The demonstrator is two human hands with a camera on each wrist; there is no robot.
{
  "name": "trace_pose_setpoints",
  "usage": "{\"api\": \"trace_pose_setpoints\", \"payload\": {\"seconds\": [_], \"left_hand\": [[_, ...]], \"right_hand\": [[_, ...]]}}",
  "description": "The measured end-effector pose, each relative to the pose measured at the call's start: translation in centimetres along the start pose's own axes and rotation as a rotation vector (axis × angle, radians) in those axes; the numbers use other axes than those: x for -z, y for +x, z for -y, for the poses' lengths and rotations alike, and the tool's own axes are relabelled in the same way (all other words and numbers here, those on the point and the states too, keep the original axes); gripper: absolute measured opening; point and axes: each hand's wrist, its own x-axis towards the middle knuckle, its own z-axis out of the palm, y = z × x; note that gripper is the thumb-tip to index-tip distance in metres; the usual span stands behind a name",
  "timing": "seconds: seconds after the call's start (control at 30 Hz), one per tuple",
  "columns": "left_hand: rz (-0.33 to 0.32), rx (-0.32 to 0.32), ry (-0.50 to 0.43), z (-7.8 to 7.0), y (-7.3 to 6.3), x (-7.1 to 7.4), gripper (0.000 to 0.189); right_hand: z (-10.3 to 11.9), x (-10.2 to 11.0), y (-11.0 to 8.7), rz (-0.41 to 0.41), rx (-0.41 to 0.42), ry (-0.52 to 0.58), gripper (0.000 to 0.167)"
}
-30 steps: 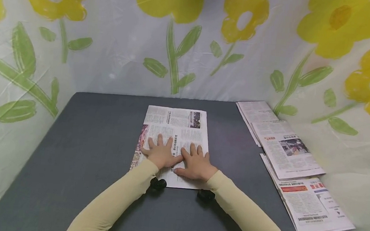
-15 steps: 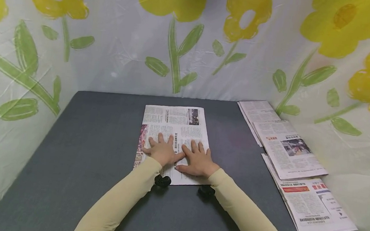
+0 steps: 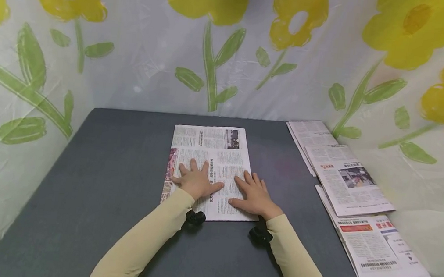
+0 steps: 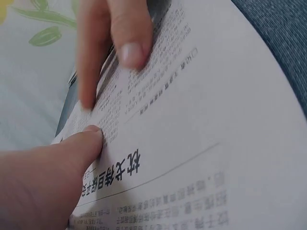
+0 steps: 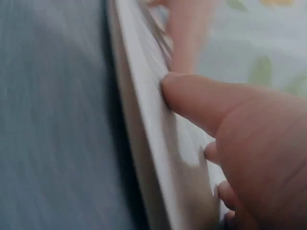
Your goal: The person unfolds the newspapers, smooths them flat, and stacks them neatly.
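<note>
While the left hand rests on the newspaper, its grip spread and the thumb pointing across towards the other side, the right hand lies over the right edge, its grip likewise spread (whether every fingertip touches, I cannot tell). Folded in layers, the newspaper lies flat near the middle of the dark grey worktop. Black wrist cameras sit at both cuffs, below pale yellow sleeves. Along the worktop's right side overlap more papers, well apart from the hands. Behind hangs a white sheet with yellow flowers.
</note>
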Motion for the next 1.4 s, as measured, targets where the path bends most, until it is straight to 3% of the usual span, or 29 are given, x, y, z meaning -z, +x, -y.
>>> {"api": "trace_pose_setpoints", "payload": {"seconds": [0.17,0.53,0.63,0.73,0.87,0.97,1.2,1.4], "left_hand": [[-0.014,-0.003,-0.003,0.4,0.3,-0.3,0.103],[-0.008,-0.061,-0.044,0.9,0.7,-0.8,0.094],[0.002,-0.071,-0.018,0.2,-0.1,-0.7,0.087],[0.021,-0.136,0.003,-1.3,-1.7,-0.9,0.080],[0.065,-0.260,-0.004,-3.5,-4.2,-2.1,0.086],[0.080,-0.287,0.019,-4.2,-5.4,-3.2,0.093],[0.061,-0.288,0.051,-4.4,-5.9,-4.2,0.088],[0.099,-0.277,0.058,-4.9,-5.8,-4.5,0.085]], "right_hand": [[-1.7,0.6,-0.5,-0.037,-0.057,0.053,0.084],[-1.6,0.9,-0.1,-0.046,-0.061,0.040,0.084],[-1.6,0.9,-0.1,-0.036,-0.065,0.040,0.085],[-1.5,1.0,-0.1,-0.032,-0.065,0.030,0.084],[-1.5,1.0,0.0,-0.040,-0.054,0.013,0.082],[-1.4,1.0,0.0,-0.040,-0.038,0.006,0.080],[-1.5,1.0,-0.1,-0.046,-0.046,0.012,0.077],[-2.0,0.8,-0.6,-0.052,-0.058,0.023,0.075]]}}
